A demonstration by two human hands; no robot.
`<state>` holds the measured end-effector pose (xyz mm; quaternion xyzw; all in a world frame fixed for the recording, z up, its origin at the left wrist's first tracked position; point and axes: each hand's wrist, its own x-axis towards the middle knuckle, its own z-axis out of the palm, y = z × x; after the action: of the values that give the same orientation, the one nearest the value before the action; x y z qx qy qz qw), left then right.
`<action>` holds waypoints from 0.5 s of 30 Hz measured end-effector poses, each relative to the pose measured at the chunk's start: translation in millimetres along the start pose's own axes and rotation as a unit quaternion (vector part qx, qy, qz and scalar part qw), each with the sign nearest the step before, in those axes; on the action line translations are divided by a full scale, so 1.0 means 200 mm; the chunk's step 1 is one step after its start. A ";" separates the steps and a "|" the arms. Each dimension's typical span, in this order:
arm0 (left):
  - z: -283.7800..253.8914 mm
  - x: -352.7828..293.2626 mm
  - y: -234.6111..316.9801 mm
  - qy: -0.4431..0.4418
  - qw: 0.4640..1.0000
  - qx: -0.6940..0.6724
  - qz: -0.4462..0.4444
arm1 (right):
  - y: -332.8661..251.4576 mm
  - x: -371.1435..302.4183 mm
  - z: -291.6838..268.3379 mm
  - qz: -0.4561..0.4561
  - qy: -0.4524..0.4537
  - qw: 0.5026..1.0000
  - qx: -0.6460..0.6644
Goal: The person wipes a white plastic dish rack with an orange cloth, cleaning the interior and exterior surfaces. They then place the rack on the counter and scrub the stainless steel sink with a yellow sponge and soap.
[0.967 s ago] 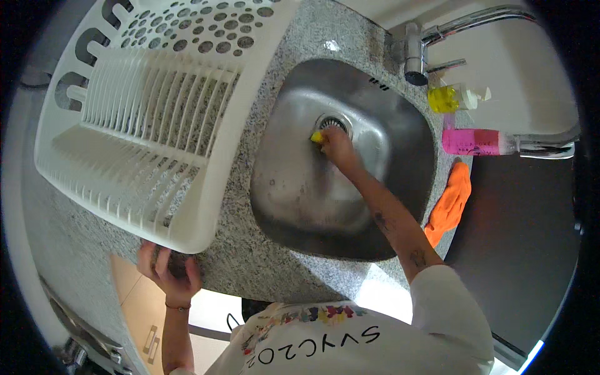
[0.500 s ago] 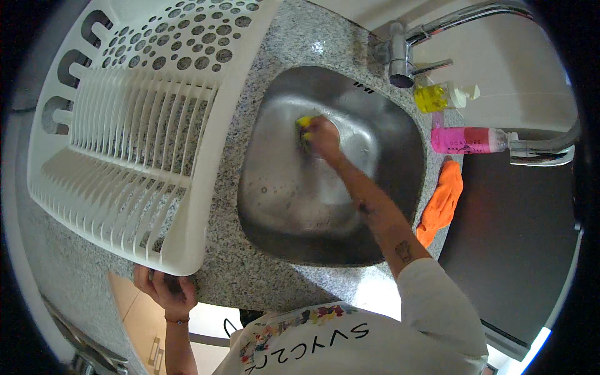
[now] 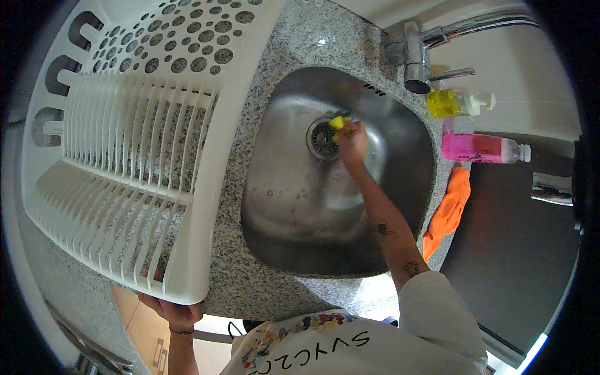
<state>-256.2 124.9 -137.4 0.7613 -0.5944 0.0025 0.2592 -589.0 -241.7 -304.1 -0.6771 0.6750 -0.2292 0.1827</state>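
Note:
My right hand (image 3: 354,145) is inside the steel sink (image 3: 300,247), closed around a small yellow sponge (image 3: 338,122) just right of the drain (image 3: 323,139). Part of the sponge is hidden by my fingers. A few suds dot the sink floor. At the counter's front edge, my left hand (image 3: 178,311) rests by the near corner of the white dish rack (image 3: 199,250). Its fingers reach under the rack and are partly covered, apart and not visibly gripping anything.
A chrome faucet (image 3: 415,59) stands behind the sink at right. Along the right side are a yellow soap bottle (image 3: 442,103), a pink liquid bottle (image 3: 478,149) and an orange cloth (image 3: 448,209). Speckled granite counter (image 3: 240,284) surrounds the sink.
My right hand and the sponge have moved right, from over the drain to beside it, uncovering the drain. The view has shifted slightly. More of my left fingers are now covered by the rack.

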 end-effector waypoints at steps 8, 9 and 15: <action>0.01 0.01 0.03 0.014 0.999 -0.035 -0.033 | -0.13 -0.09 0.14 -0.212 -0.056 0.974 -0.058; 0.01 0.02 0.03 0.009 0.999 -0.029 -0.024 | -0.08 -0.01 0.12 -0.208 -0.051 0.975 -0.063; 0.02 0.04 0.01 0.003 1.000 0.005 0.010 | -0.14 -0.13 0.11 -0.181 -0.045 0.978 -0.099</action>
<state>-255.9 115.4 -137.1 0.7565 -0.6013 0.0102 0.2571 -553.3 -216.0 -307.3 -0.8121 0.5520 -0.1599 0.1010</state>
